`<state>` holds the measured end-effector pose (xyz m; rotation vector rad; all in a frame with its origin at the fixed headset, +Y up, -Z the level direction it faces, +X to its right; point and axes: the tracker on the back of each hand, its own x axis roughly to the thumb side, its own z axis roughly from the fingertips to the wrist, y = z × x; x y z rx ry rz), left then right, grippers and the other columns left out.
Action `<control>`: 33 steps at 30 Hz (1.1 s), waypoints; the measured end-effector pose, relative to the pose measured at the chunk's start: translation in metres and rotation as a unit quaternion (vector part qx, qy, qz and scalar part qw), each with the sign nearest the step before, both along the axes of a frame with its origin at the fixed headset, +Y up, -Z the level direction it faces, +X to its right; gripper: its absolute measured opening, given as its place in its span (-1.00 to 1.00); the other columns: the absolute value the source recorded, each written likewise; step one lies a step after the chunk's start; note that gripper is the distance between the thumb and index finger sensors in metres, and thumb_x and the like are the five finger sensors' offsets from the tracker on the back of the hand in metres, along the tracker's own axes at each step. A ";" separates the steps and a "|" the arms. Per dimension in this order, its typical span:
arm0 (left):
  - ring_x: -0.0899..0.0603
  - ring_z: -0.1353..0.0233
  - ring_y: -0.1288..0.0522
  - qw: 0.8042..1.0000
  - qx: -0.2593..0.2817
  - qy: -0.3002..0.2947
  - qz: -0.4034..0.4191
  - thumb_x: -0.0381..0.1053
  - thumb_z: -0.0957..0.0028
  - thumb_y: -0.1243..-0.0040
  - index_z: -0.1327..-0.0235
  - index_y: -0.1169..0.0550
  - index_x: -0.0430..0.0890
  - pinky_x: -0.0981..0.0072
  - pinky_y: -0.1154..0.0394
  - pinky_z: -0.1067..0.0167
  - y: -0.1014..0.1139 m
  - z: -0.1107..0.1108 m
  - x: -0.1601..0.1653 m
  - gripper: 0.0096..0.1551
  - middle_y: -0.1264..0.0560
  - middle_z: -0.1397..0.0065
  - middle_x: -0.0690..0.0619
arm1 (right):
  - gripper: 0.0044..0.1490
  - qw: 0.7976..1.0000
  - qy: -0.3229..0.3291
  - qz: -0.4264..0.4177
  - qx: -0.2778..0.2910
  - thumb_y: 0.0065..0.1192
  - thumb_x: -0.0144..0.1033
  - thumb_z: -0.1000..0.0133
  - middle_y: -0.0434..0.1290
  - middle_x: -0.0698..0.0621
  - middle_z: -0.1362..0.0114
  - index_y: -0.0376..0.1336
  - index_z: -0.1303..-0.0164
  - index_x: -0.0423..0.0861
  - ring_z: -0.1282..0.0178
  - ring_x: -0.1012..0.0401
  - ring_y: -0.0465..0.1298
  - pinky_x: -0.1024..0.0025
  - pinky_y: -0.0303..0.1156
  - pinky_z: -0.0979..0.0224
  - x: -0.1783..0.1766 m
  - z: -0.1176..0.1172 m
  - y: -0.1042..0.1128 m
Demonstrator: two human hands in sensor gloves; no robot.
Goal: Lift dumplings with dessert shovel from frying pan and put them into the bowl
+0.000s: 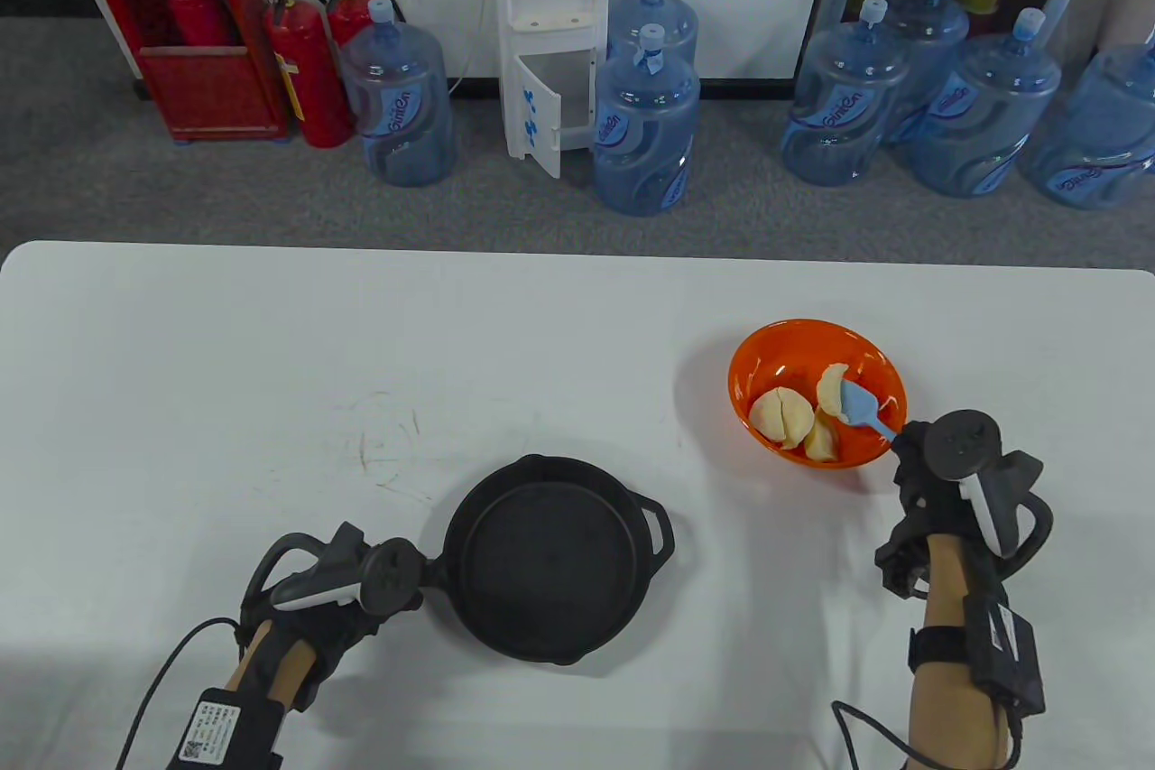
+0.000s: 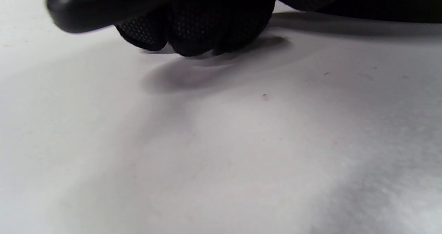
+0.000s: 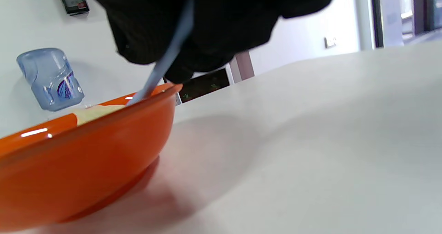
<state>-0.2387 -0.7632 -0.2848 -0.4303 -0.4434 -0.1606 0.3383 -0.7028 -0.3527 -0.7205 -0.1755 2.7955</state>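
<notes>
Three dumplings [image 1: 803, 418] sit in one orange bowl [image 1: 785, 341] (frying pan [image 1: 550, 567] bare); right hand [image 1: 938, 481] grips the blue dessert shovel [image 1: 864, 411], left hand [image 1: 347, 594] curls round the pan handle.

Orange bowl [image 1: 783, 338], black pan [image 1: 541, 562], blue shovel [image 1: 866, 409]

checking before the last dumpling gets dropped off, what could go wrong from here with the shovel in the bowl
1. The blue dessert shovel leans over the near rim of the orange bowl, held by the right hand; pulling it back low might tip or drag the light bowl.
2. One dumpling lies against the shovel blade and could stick and come out with it.
3. The left hand grips the frying pan handle; the pan looks empty, so a further scoop would find nothing.
</notes>
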 end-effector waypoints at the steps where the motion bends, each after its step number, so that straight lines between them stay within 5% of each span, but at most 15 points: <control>1: 0.03 -0.16 -0.61 1.000 0.000 0.000 0.000 0.19 -0.26 0.08 -0.57 -0.29 0.06 -0.10 -0.48 -0.48 0.000 0.000 0.000 -0.39 -0.51 -0.25 0.19 | -0.51 1.000 0.001 0.011 -0.002 0.26 -0.07 -0.31 0.55 -0.05 -0.28 0.44 -0.42 0.06 0.22 0.21 0.56 0.25 0.50 0.07 -0.002 -0.001 0.000; 20: 0.03 -0.15 -0.61 1.000 -0.001 0.002 0.003 0.19 -0.26 0.08 -0.57 -0.29 0.06 -0.10 -0.48 -0.48 0.000 0.000 0.000 -0.39 -0.51 -0.25 0.19 | -0.52 0.988 0.007 0.154 -0.011 0.30 -0.06 -0.29 0.52 0.01 -0.36 0.42 -0.43 0.14 0.05 0.17 0.58 0.18 0.51 -0.10 -0.021 -0.011 0.012; 33: 0.03 -0.16 -0.61 1.000 -0.001 0.002 -0.001 0.19 -0.27 0.09 -0.57 -0.29 0.06 -0.10 -0.47 -0.48 0.000 0.000 0.000 -0.39 -0.51 -0.25 0.19 | -0.49 0.978 0.004 0.206 0.043 0.26 -0.10 -0.31 0.50 -0.01 -0.39 0.39 -0.47 0.10 0.02 0.17 0.58 0.17 0.51 -0.12 -0.031 0.013 0.044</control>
